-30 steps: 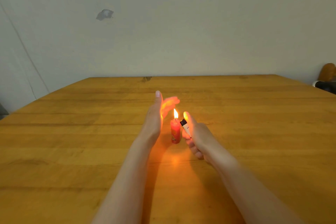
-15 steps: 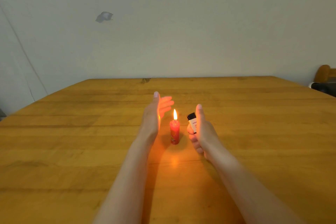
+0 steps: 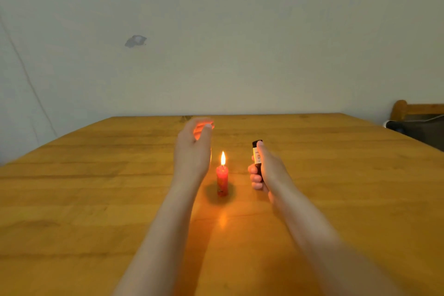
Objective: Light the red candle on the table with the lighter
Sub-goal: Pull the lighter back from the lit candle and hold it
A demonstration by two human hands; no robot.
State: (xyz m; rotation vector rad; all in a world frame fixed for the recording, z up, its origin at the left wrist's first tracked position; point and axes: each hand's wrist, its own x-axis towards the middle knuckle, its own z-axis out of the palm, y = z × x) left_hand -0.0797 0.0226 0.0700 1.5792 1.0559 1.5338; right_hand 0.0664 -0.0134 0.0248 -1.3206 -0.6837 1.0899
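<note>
A short red candle (image 3: 222,181) stands upright in the middle of the wooden table (image 3: 96,187), and a flame burns on its wick. My left hand (image 3: 193,149) is cupped just left of the flame, fingers curled and holding nothing. To the right of the candle, my right hand (image 3: 266,170) grips a white and black lighter (image 3: 257,156) upright, thumb resting on its top. No flame shows on the lighter. A gap lies between the lighter and the candle.
A plain wall rises behind the table's far edge. At the far right, past the table's corner, I see a wooden piece of furniture (image 3: 408,109) and a dark object (image 3: 413,127).
My right hand has drawn the lighter away to the right of the candle and its flame has gone out. The candle keeps burning. My left hand has lifted slightly beside it.
</note>
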